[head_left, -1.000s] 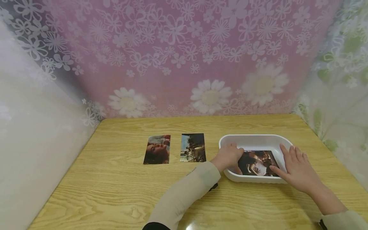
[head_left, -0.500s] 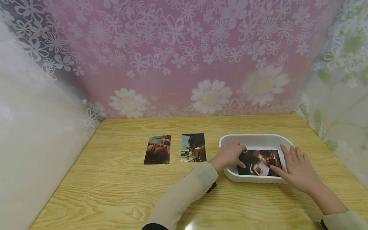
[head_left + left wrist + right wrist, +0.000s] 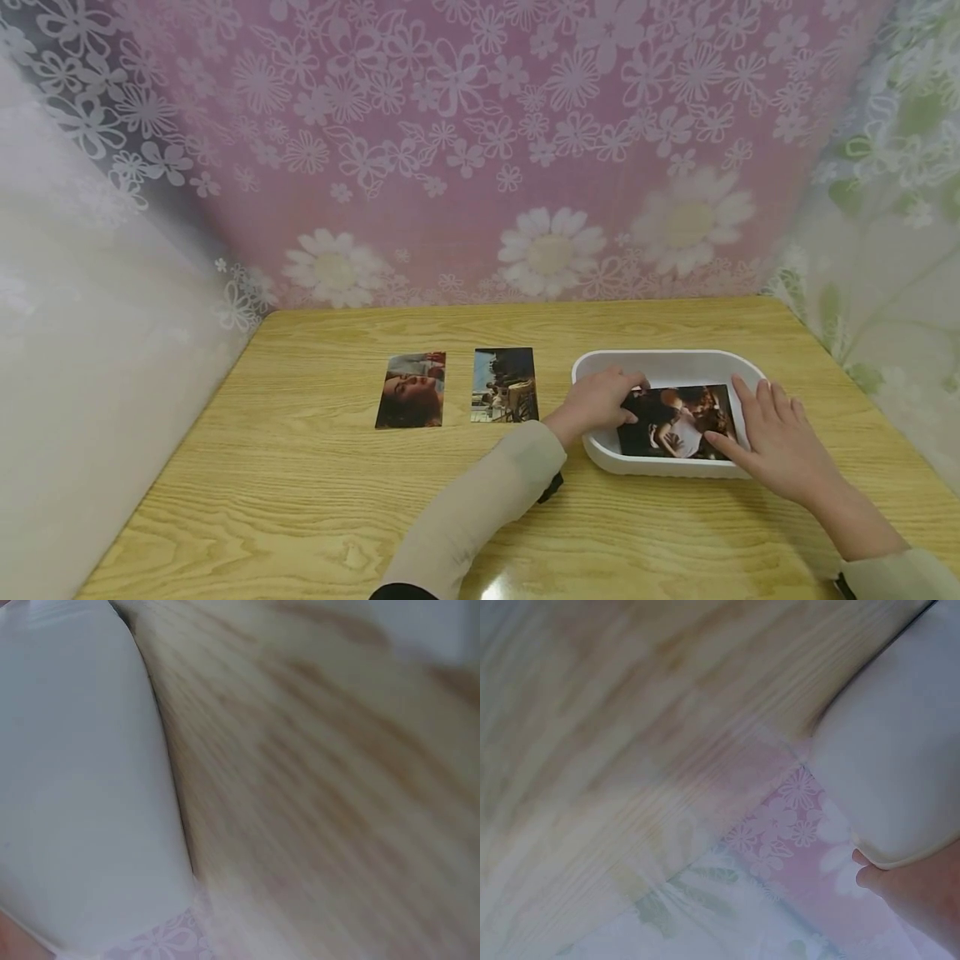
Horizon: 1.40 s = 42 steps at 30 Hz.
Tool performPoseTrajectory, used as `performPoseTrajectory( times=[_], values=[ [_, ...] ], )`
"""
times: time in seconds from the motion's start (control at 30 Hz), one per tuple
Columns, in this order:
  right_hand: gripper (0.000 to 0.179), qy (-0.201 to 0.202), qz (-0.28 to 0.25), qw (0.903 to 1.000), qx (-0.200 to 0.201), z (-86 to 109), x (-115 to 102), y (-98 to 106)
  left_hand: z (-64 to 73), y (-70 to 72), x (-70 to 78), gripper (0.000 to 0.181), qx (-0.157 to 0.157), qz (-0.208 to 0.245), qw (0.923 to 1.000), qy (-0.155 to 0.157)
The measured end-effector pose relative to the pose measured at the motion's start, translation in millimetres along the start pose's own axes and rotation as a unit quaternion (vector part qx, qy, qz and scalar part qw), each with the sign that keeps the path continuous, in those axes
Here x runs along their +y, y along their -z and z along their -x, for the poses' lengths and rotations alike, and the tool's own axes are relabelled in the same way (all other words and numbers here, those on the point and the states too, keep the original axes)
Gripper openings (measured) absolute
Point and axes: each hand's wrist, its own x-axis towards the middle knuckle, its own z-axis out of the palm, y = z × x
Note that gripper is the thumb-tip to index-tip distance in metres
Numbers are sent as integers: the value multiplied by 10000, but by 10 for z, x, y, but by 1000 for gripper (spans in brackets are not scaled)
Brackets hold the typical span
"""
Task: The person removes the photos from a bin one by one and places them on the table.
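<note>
A white oblong tray (image 3: 675,469) with rounded corners stands on the table at the right. Inside it lies a dark photo card (image 3: 678,429) showing figures, its far edge slightly slanted. My left hand (image 3: 596,404) reaches over the tray's left rim and pinches the card's left end between thumb and bent fingers. At the right rim, my right hand (image 3: 783,450) has its fingers straight, reaching into the tray, while its thumb lies over the card's right part. Both wrist views show the tray's outer wall (image 3: 82,772), with fingers of my right hand (image 3: 915,889) over the rim.
Left of the tray, two more photo cards lie flat: a street scene (image 3: 504,386) and, farther left, one with a face (image 3: 411,390). The wood-grain table (image 3: 300,500) ends at a pink floral backdrop (image 3: 450,167), with pale panels at both sides.
The card in the tray has shifted and turned a little, its right end now farther back and right. My left hand's fingertips have moved slightly right. My right hand stays put.
</note>
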Motion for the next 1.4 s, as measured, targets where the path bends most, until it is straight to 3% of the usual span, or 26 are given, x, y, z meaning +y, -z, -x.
performPoseTrajectory(
  times=[0.2, 0.47, 0.67, 0.83, 1.0, 1.23, 1.4],
  values=[
    [88, 15, 15, 10000, 20, 3, 4, -3, -13, 17, -8, 44, -25, 160, 9997, -201],
    [88, 30, 47, 10000, 14, -7, 3, -1, 14, 34, 4, 46, 97, 166, 9997, -120],
    [88, -4, 46, 10000, -47, -6, -9, 4, 20, 35, 20, 40, -40, -155, 9999, -57],
    [87, 3, 46, 10000, -69, -4, -13, 9, 22, 32, 10, 39, -95, -83, 9999, -34],
    [88, -7, 60, 9999, -104, -4, -7, 14, 19, 35, -32, 43, -216, 309, 9985, -390],
    [88, -8, 71, 9999, -90, -8, 4, 5, 8, 64, -101, 54, -551, 946, 9895, -942],
    [87, -13, 31, 10000, -55, -13, 11, -10, 28, 91, -144, 53, -497, 1373, 9823, -1172]
  ],
)
